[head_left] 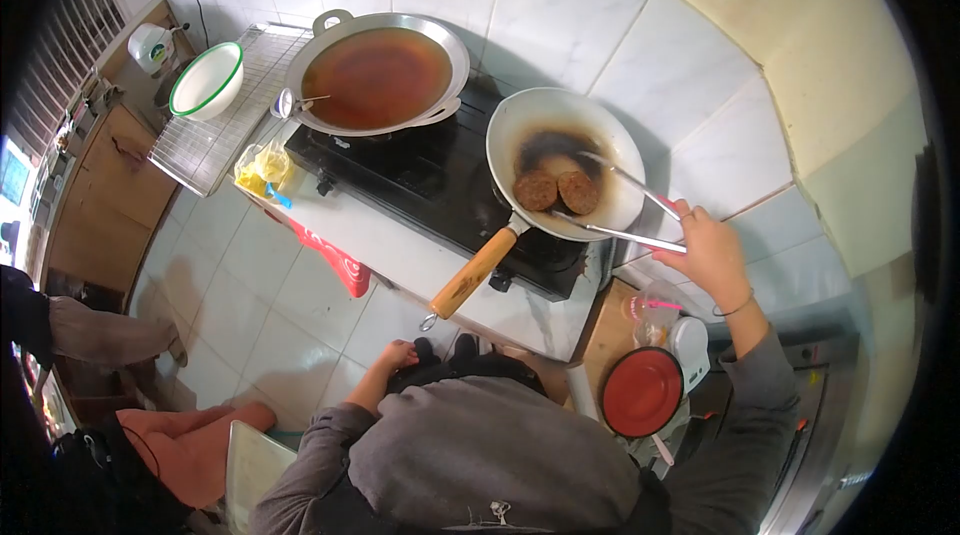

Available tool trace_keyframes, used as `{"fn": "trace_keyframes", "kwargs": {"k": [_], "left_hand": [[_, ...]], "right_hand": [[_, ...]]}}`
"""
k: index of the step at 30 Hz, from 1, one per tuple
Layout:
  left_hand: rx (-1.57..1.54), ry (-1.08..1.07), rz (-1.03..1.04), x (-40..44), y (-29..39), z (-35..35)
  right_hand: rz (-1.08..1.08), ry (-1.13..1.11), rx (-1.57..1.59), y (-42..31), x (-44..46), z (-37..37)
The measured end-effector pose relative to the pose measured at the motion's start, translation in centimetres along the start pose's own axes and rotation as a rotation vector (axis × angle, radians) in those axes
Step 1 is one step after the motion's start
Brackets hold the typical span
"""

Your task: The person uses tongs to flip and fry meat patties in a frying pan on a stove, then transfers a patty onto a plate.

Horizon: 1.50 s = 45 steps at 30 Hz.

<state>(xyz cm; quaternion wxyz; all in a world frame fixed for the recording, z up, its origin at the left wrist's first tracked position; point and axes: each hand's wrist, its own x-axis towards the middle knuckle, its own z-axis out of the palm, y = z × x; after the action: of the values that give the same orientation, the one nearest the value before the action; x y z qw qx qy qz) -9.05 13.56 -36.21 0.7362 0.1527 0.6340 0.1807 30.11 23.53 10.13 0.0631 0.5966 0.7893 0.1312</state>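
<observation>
My right hand grips metal tongs, whose two arms are spread apart. Their tips reach into a white frying pan with a wooden handle. Two round browned patties lie side by side in the pan, between the tong tips. A dark scorched patch marks the pan's bottom behind them. Low at my left side, my left hand hangs near my body with its fingers curled in, and no object shows in it.
A wide wok of reddish-brown liquid sits on the black gas stove, a thermometer at its rim. Left of it, a green-rimmed bowl stands on a wire rack. A red pan is at right. Other people sit at left.
</observation>
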Motion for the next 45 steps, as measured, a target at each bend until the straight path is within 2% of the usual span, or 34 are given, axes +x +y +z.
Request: {"fn": "trace_keyframes", "kwargs": {"k": [3, 6, 11, 13, 15, 17, 18, 20, 21, 23, 24, 26, 28, 31, 33, 36, 39, 42, 45], "left_hand": [[-0.035, -0.008, 0.003, -0.1, 0.0, -0.2], [0.101, 0.003, -0.007, 0.6, -0.1, -0.6], [0.384, -0.058, 0.168, 1.0, -0.6, -1.9], [0.378, -0.069, 0.173, 0.7, -0.6, -2.3], [0.246, -0.069, 0.120, 0.7, -0.6, -2.4], [0.319, -0.080, 0.254, 0.7, -1.3, -2.6], [0.472, -0.111, 0.401, 0.9, -1.5, -3.0], [0.880, -0.150, 0.789, 2.4, -2.3, -4.5], [1.142, -0.171, 1.019, 3.0, -2.8, -4.9], [0.391, -0.023, 0.304, 1.2, -1.1, -2.6], [0.009, 0.038, -0.049, 0.1, -0.4, -1.8], [0.337, -0.018, 0.169, 1.8, -1.8, -2.4], [0.462, -0.045, 0.265, 2.7, -2.7, -2.4], [0.274, -0.014, 0.171, 2.4, -2.2, -1.7], [0.059, 0.054, 0.035, 0.9, -1.1, -0.6], [0.102, 0.049, 0.041, 1.0, -1.2, -0.6], [0.221, -0.007, 0.172, 1.9, -2.3, -1.2], [0.089, 0.056, -0.026, 2.0, -1.8, -0.8], [0.039, 0.072, -0.068, -0.2, -0.4, -0.4]], "right_hand": [[-0.104, -0.040, -0.069, -0.9, 0.8, 0.6], [-0.177, 0.002, -0.052, -1.6, 1.7, 2.2], [-0.183, -0.006, -0.085, -4.1, 2.1, 3.9], [-0.162, -0.007, -0.061, -4.3, 2.1, 4.3], [-0.119, -0.003, 0.001, -4.1, 2.3, 4.3], [-0.057, 0.004, 0.102, -3.2, 2.5, 3.9], [-0.008, -0.047, 0.226, -2.5, 2.7, 3.8], [0.081, -0.156, 0.469, -0.5, 3.2, 3.7], [0.220, -0.227, 0.601, 0.4, 3.5, 3.6], [0.500, -0.382, 0.856, 2.0, 3.8, 3.6], [0.548, -0.401, 0.884, 2.8, 3.9, 3.9], [0.650, -0.438, 0.938, 4.1, 3.9, 4.7], [0.646, -0.441, 0.939, 4.7, 3.7, 5.1], [0.628, -0.445, 0.938, 4.9, 3.9, 5.3], [0.621, -0.449, 0.939, 5.0, 3.7, 5.3], [0.633, -0.476, 0.958, 4.8, 3.8, 5.3], [0.638, -0.529, 0.979, 3.8, 3.5, 4.8], [0.525, -0.521, 0.913, 2.1, 3.3, 4.5], [0.387, -0.471, 0.760, 1.3, 3.1, 4.1]]}}
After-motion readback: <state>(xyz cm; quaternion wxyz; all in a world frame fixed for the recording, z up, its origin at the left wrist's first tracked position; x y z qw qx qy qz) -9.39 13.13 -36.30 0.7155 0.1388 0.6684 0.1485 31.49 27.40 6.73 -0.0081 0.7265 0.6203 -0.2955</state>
